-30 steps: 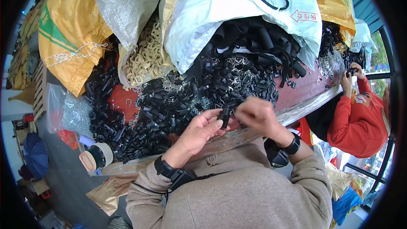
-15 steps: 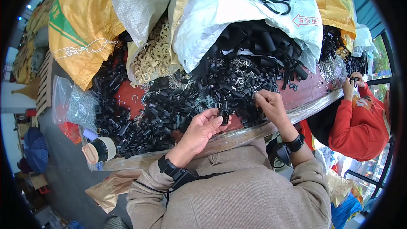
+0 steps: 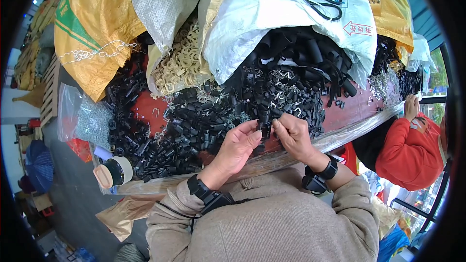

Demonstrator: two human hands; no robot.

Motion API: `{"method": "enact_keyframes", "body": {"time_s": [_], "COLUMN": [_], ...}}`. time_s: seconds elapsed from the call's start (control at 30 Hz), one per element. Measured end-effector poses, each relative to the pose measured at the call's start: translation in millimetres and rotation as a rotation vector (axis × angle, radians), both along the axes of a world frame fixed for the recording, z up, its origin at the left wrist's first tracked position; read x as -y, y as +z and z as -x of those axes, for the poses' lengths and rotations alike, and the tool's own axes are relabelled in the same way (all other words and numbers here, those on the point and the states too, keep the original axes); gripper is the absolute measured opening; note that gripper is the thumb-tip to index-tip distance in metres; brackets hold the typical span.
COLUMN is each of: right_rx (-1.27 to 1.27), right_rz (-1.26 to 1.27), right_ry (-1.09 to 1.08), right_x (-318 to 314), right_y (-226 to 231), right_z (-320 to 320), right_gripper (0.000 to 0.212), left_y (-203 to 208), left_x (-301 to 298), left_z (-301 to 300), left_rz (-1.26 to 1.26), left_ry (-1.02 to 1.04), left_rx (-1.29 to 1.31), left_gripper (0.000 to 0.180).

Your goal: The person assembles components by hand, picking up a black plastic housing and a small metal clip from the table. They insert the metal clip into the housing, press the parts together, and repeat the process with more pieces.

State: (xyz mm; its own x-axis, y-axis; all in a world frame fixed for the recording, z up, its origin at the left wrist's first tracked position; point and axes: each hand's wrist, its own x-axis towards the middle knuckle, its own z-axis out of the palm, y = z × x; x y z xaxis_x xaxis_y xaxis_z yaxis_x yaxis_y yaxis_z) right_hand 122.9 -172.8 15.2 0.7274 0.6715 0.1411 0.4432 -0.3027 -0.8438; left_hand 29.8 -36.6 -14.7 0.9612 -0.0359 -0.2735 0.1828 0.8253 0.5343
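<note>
Between the fingertips of my left hand [image 3: 236, 148] is a small black plastic part [image 3: 265, 127], roughly tube-shaped and held nearly upright. My right hand [image 3: 293, 136] is closed in a pinch at the part's right side; whatever its fingertips hold is hidden or too small to name. Both hands are above the near edge of a red table [image 3: 347, 116]. Just beyond them spreads a heap of small black plastic parts [image 3: 194, 128], with bent metal clips [image 3: 280, 75] scattered over it.
A white sack [image 3: 242, 24] spills black tubes [image 3: 310, 53]; black-handled scissors [image 3: 315, 0] lie on top. Beige rings [image 3: 182, 63] fill another sack. A lidded jar [image 3: 114, 171] and a bag of small clear pieces [image 3: 94, 121] stand left. A person in red [image 3: 410, 153] works at right.
My right hand has moved left from the heap to the black part in my left hand. The left hand has shifted slightly right, still holding the part.
</note>
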Motion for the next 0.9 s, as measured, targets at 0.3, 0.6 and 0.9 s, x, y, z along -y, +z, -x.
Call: {"method": "enact_keyframes", "body": {"time_s": [0.3,0.6,0.9], "right_rx": [-0.352,-0.809,-0.697], "right_rz": [-0.146,-0.231,-0.201], "right_ry": [0.123,0.175,0.163], "right_x": [11.0,14.5,10.0], "right_y": [3.8,7.4,6.5], "right_z": [-4.1,1.7,3.8], "right_gripper": [0.018,0.017,0.016], "left_y": [11.8,13.1,17.6], "left_x": [-4.5,-6.0,-6.9], "left_z": [6.2,8.7,9.1], "left_rz": [0.151,0.231,0.152], "left_ry": [-0.049,-0.14,-0.13], "left_rx": [0.088,0.014,-0.083], "left_gripper": [0.031,0.027,0.027]}}
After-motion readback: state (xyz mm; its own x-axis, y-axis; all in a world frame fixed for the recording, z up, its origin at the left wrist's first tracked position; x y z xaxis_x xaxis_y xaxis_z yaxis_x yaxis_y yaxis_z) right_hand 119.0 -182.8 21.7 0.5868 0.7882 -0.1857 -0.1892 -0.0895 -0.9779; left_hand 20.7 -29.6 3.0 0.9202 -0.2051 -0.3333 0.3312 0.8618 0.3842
